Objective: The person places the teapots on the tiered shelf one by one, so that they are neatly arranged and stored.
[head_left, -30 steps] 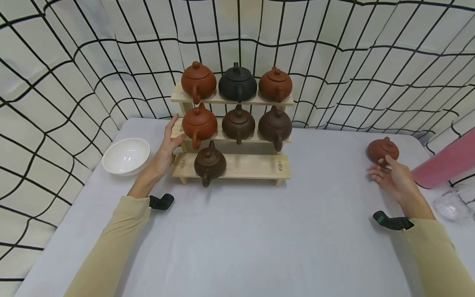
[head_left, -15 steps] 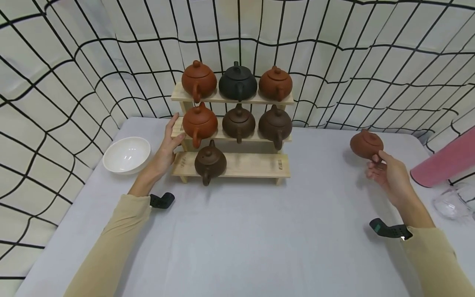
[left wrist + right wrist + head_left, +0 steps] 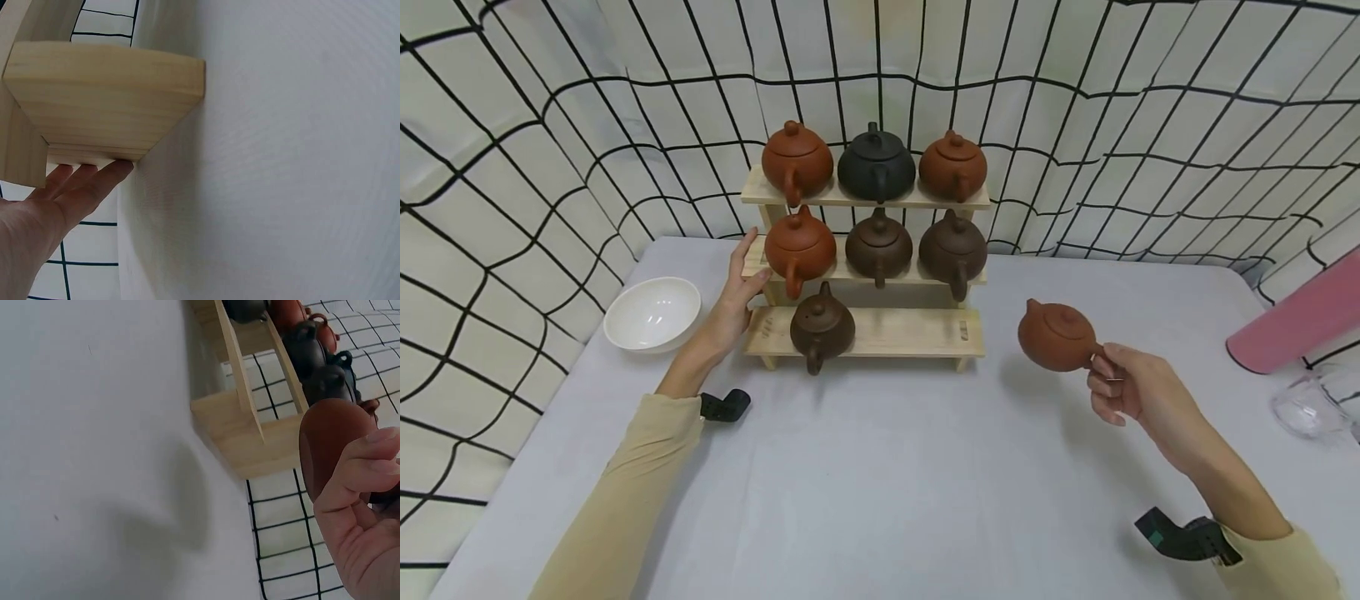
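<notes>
My right hand [image 3: 1138,387] pinches the handle of a reddish-brown clay teapot [image 3: 1057,337], holding it above the table right of the wooden stand. The teapot's knob and lid face up, and its shadow falls below. In the right wrist view, the teapot's rounded body [image 3: 328,440] shows beyond the fingers. My left hand [image 3: 726,312] touches the left end of the three-step wooden stand [image 3: 917,333], its thumb near the middle step's front. The left wrist view has straight fingers [image 3: 94,187] against the wood. One dark brown teapot [image 3: 822,327] stands on the lowest step.
The upper steps carry several teapots, including a black teapot [image 3: 877,167] and an orange teapot [image 3: 801,247]. A white bowl [image 3: 652,315] lies left of the stand. At the right are a pink cylinder [image 3: 1300,315] and a clear glass [image 3: 1311,407]. Black-lined cloth [image 3: 1075,133] encloses the table.
My right hand has taken the teapot by its handle, lifted it from the far right and carried it left toward the stand. My left hand has stayed at the stand.
</notes>
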A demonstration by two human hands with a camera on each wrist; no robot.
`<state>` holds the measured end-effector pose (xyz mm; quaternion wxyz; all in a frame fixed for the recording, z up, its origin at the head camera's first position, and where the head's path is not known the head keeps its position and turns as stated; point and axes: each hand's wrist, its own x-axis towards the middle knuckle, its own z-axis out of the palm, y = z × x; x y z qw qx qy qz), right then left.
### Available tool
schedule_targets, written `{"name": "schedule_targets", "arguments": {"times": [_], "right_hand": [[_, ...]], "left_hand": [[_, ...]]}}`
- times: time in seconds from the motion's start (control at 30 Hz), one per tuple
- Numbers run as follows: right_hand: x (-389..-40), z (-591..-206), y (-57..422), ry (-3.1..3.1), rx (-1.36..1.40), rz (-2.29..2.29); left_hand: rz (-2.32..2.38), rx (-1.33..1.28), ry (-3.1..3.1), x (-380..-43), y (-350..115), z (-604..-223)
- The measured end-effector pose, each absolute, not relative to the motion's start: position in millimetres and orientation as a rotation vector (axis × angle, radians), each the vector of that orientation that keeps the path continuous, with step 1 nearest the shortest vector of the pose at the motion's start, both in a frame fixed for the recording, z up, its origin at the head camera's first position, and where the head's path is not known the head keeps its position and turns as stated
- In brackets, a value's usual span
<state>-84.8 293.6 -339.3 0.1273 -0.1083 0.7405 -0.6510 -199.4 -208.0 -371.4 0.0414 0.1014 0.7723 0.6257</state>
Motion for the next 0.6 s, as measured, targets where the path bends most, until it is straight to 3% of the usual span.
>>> {"name": "schedule_targets", "arguments": {"times": [0.6], "right_hand": [[-100, -356, 193, 2.106, -0.253, -1.831]], "left_hand": [[1.920, 0.303, 2.341, -200, -209, -372]]}}
